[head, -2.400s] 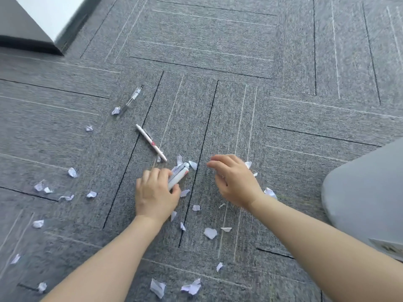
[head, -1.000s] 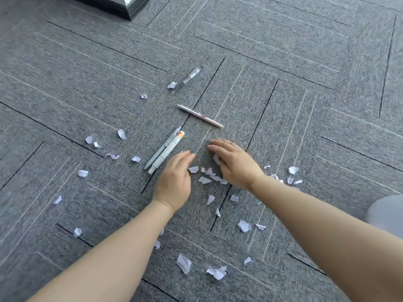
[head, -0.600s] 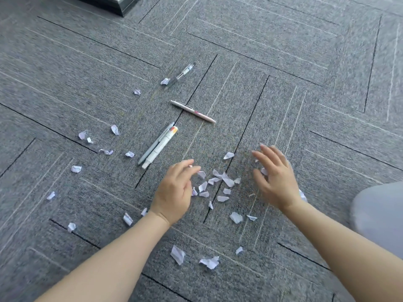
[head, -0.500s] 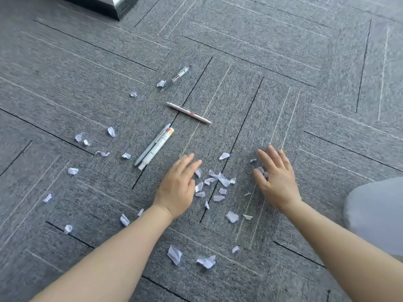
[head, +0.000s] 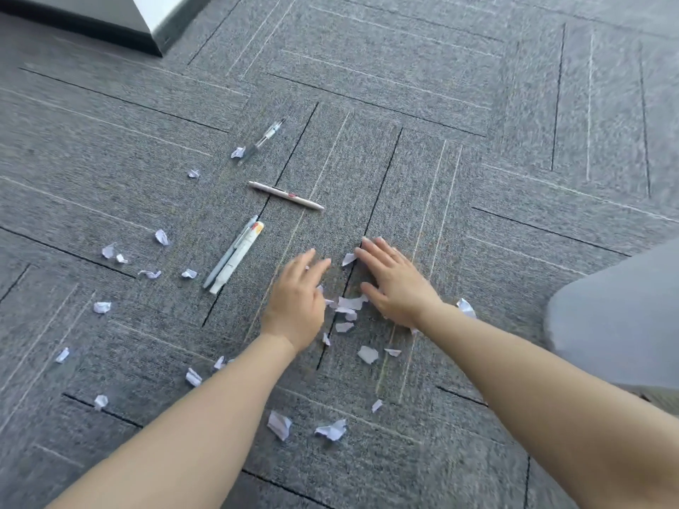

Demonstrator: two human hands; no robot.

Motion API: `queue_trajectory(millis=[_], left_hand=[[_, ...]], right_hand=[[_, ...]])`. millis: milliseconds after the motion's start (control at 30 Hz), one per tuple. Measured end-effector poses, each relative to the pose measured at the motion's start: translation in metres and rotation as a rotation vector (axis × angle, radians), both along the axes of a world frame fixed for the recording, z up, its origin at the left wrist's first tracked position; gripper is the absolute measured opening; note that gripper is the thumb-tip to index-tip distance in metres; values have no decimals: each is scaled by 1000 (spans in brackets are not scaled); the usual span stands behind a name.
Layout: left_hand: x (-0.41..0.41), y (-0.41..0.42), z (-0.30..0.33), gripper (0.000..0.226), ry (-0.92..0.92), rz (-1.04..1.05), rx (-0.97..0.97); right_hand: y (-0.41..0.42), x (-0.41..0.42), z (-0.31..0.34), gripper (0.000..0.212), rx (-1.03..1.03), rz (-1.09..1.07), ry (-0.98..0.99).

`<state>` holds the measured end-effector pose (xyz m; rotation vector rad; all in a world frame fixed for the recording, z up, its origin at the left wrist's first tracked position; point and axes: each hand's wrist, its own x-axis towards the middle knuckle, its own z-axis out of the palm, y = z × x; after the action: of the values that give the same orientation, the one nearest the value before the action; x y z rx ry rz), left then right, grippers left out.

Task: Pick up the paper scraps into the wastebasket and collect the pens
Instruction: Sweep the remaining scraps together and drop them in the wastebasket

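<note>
Raking paper scraps point(head: 348, 302) together between flat left hand point(head: 297, 302) and right hand point(head: 394, 284), fingers straight, grasping nothing, pens point(head: 235, 253) set aside

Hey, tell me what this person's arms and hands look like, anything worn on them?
Both forearms are bare, with no sleeves in view. The left hand and right hand wear no gloves, and no rings, watch or bracelets show. The picture is slightly blurred, so small details could be missed.
</note>
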<state>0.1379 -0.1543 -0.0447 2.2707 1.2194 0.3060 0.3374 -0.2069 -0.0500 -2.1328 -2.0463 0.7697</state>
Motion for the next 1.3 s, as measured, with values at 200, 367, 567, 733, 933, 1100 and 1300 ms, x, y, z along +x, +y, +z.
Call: queue_trajectory(millis=[200, 367, 567, 733, 933, 1100, 1300], left_hand=[[-8, 6, 6, 39, 48, -153, -113], [-44, -27, 2, 34, -89, -199, -1], [-75, -33, -8, 53, 186, 76, 4], [-58, -56, -8, 53, 91, -46, -76], [-69, -64, -6, 50, 73, 113, 20], [-104, -62, -8, 57, 288, 413, 71], [-121, -81, -16, 61, 155, 514, -22]], right_hand=[[-33, -28, 2, 51, 59, 272, 65], [-90, -16, 0, 50, 256, -124, 127], [-112, 21, -13, 70, 127, -592, -20], [-103, -21, -11, 65, 67, -323, 170], [-79, -31, -4, 63, 225, -261, 215], [-58, -14, -15, 69, 80, -202, 36], [-88, -62, -9, 66, 118, 131, 239]])
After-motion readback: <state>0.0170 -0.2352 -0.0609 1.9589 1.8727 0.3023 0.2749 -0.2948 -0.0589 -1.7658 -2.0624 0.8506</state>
